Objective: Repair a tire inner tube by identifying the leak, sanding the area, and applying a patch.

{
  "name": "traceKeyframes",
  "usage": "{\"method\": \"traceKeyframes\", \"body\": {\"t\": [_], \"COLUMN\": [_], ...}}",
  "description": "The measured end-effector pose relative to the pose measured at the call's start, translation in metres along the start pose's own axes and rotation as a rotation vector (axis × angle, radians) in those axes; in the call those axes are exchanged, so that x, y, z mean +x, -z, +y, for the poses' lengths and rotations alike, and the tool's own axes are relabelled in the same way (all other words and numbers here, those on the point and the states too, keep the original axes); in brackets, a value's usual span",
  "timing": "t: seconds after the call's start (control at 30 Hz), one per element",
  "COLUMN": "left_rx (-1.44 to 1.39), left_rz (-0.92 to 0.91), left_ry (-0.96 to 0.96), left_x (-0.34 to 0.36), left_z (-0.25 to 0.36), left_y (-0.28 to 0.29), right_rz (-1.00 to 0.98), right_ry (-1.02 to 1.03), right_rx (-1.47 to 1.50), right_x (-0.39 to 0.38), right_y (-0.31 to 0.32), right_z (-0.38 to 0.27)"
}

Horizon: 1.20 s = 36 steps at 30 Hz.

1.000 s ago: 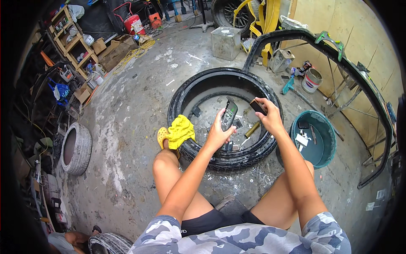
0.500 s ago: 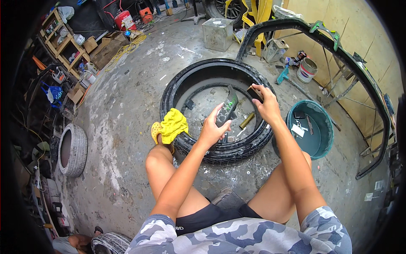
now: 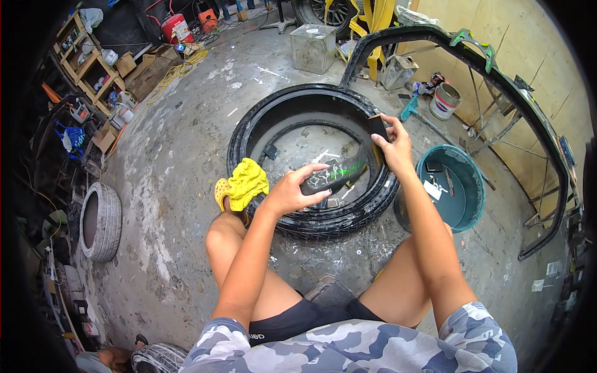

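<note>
My left hand (image 3: 290, 194) grips a dark, curved, smooth piece (image 3: 339, 175) with green streaks and pale marks, fingers above and thumb below. The piece is tipped so its broad face shows, over the opening of a black tyre (image 3: 244, 133) lying flat on the floor. Between the thumb and fingers of my right hand (image 3: 397, 147) is a small black rectangular block (image 3: 377, 127) with a tan edge. That block is apart from the curved piece, above the tyre's right rim. A yellow cloth (image 3: 249, 181) drapes over the tyre's left rim.
A teal bucket (image 3: 479, 186) holding water and small items stands right of the tyre. Beyond it are a long-handled teal tool (image 3: 410, 107), a paint can (image 3: 444, 102) and a large black curved frame (image 3: 429, 34). Another tyre (image 3: 101, 222) stands at left.
My left hand has turned the curved piece from steep to nearly level, showing its broad face. My right hand has turned the block so its black face shows.
</note>
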<state>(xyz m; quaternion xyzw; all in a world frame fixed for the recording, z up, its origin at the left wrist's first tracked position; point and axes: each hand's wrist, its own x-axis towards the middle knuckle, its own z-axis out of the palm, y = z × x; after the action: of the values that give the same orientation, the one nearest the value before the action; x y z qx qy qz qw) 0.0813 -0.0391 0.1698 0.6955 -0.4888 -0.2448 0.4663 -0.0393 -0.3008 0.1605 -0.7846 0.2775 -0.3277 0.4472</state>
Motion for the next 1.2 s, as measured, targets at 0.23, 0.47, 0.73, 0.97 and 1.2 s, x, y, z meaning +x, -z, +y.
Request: {"method": "traceKeyframes", "body": {"t": [0.23,0.47,0.73,0.97,1.2], "left_rx": [0.098,0.283,0.443,0.729,0.731], "left_rz": [-0.091,-0.233,-0.316,-0.076,0.106], "left_ry": [-0.090,-0.159,0.003,-0.220,-0.281], "left_x": [-0.005,-0.003,-0.007,-0.009,0.002], "left_z": [0.007,0.001,0.028,0.015,0.005], "left_y": [0.011,0.009,0.010,0.011,0.004], "right_rz": [-0.038,-0.035,-0.033,-0.028,-0.023], "right_ry": [-0.119,-0.090,-0.064,-0.038,-0.003], "right_rx": [0.412,0.298,0.216,0.189,0.131], "right_x": [0.003,0.004,0.006,0.008,0.007], "right_y": [-0.003,-0.004,-0.003,0.000,0.004], "right_z": [0.008,0.012,0.012,0.018,0.019]}}
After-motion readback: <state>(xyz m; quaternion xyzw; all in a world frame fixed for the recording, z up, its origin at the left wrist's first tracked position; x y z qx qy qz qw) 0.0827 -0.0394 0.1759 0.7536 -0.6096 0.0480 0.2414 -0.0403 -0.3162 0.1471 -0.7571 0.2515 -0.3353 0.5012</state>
